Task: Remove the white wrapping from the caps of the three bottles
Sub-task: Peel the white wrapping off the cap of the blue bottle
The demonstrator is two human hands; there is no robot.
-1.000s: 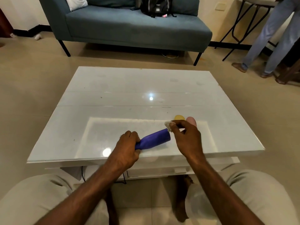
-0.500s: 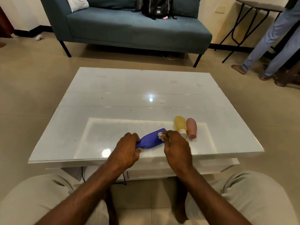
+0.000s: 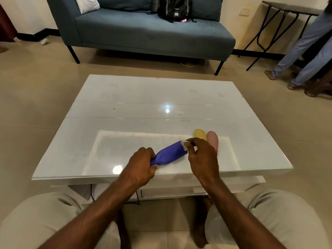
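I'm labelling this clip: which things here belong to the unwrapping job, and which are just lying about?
Job: purple bottle, gripped by the left hand; white wrapping at its cap, pinched by the right hand; yellow bottle; pink bottle.
Lying about: black backpack and white cushion on the blue sofa.

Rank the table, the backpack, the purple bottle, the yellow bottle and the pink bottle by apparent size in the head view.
1. table
2. backpack, though the frame crops its top
3. purple bottle
4. yellow bottle and pink bottle: not ranked, since the right hand, pinching the white wrapping, hides part of each.
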